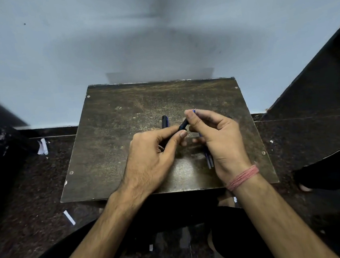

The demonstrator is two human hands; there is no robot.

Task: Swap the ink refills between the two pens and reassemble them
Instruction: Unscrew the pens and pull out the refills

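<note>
Hands meet over the scuffed tabletop (112, 146): left hand (153, 157) fingers pinch a black pen barrel (183, 125), right hand (217, 136) fingers grip a blue refill (194, 111). Another pen part (165, 121) lies just beyond.

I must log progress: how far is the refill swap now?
Done: the pens look taken apart; one black piece lies on the board. In hand: left hand holds a black barrel, right hand blue parts. Left: finishing the swap and reassembly.
</note>
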